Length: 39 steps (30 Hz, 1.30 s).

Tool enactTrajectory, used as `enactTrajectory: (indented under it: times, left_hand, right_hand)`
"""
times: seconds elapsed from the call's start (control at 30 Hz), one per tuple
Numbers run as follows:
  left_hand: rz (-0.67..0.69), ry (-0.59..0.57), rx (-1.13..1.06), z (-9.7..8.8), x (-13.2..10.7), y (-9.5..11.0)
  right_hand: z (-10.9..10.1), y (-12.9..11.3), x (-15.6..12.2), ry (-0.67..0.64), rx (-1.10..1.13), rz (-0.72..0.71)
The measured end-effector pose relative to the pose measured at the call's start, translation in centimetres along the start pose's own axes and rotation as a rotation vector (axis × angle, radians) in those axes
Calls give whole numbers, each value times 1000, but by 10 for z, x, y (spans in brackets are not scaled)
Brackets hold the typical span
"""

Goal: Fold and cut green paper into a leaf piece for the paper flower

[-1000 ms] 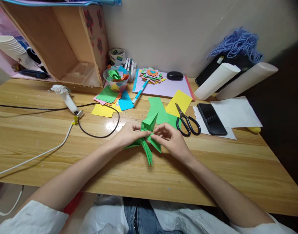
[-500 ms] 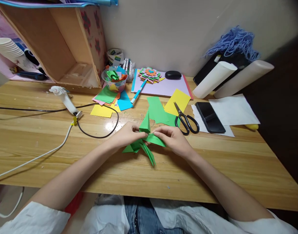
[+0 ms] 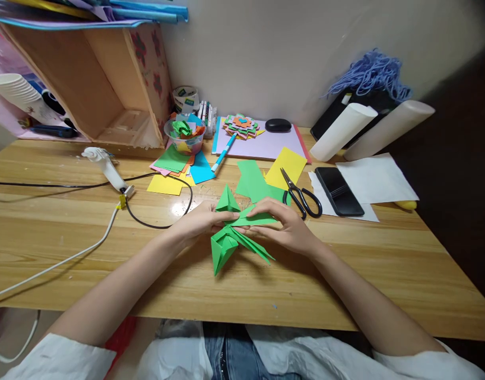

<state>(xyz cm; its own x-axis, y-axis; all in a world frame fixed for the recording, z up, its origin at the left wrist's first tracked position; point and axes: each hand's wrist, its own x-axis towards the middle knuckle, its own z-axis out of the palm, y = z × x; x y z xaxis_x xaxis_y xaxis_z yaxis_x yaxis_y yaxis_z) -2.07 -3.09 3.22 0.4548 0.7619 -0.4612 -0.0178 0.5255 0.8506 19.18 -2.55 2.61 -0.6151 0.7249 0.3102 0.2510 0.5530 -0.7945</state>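
A folded green paper piece (image 3: 225, 247) with several pointed flaps is held above the table between both hands. My left hand (image 3: 203, 219) pinches it near its centre, thumb on top. My right hand (image 3: 288, 224) grips a flat flap on the right side, its thumb and fingers above and below the paper. One pointed flap stands up at the back, another hangs toward me, and layered strips stick out to the front right. Just beyond the hands lie a cut green sheet (image 3: 250, 179), a yellow sheet (image 3: 287, 168) and black-handled scissors (image 3: 301, 195).
A white glue gun (image 3: 105, 168) with cables stands at left. Behind are a plastic bowl (image 3: 185, 138) of paper scraps, coloured sheets (image 3: 173, 159) and a layered paper flower (image 3: 242, 125) on a lilac board. A black phone (image 3: 339, 191) and white rolls (image 3: 343, 132) are at right.
The green paper piece has turned in my hands, so its front flap now points toward me. My right hand's fingers have moved over the right flap. The view has shifted slightly.
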Motion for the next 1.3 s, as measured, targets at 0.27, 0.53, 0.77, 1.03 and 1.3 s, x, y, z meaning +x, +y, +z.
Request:
enactTrajectory:
  times: [0.27, 0.53, 0.77, 1.03, 1.3]
  left_hand:
    - [54, 77, 138, 5, -1, -2]
    - [45, 116, 64, 17, 1, -5]
    - [134, 101, 175, 16, 1, -7]
    - [179, 118, 220, 15, 4, -11]
    - [112, 164, 127, 20, 4, -12]
  right_hand:
    - [6, 9, 1, 133, -21, -14]
    - [21, 7, 4, 299, 220, 261]
    - [21, 4, 4, 331, 271, 325]
    - [24, 2, 3, 399, 337, 387]
    - [25, 4, 6, 429, 317, 482]
